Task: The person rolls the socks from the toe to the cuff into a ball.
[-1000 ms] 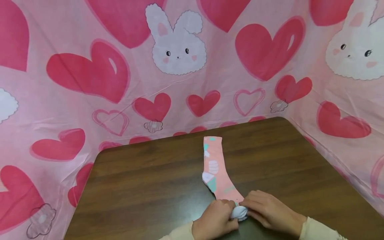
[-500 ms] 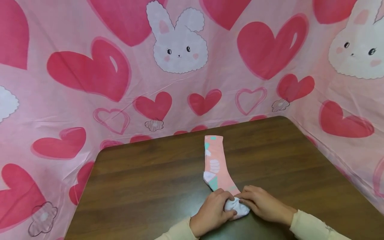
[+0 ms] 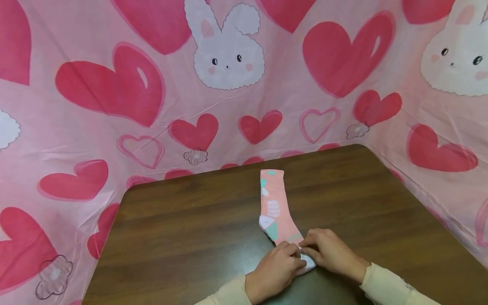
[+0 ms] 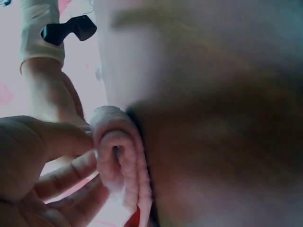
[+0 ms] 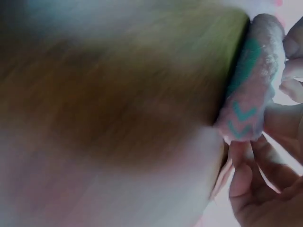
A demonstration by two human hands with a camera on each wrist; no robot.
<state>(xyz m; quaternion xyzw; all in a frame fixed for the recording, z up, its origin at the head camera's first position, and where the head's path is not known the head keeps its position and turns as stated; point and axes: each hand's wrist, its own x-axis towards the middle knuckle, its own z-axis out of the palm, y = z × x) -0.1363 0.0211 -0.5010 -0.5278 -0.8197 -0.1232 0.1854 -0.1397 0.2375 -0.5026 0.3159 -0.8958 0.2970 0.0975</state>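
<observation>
Dark brown wooden table (image 3: pixel 190 237) stands in a corner hung with a pink cloth backdrop (image 3: pixel 95 140) printed with red hearts and white rabbits. On it lies a pink sock (image 3: pixel 275 212), cuff pointing away. At its near end the left hand (image 3: pixel 275 271) and right hand (image 3: pixel 331 253) curl their fingers round the rolled-up toe. Only the left wrist view shows the roll's spiral layers (image 4: pixel 120 156); the right wrist view shows teal chevrons on the roll (image 5: pixel 248 101).

Pink sock (image 3: pixel 275 207) with teal-and-white patches, flat on table, toe end rolled.
</observation>
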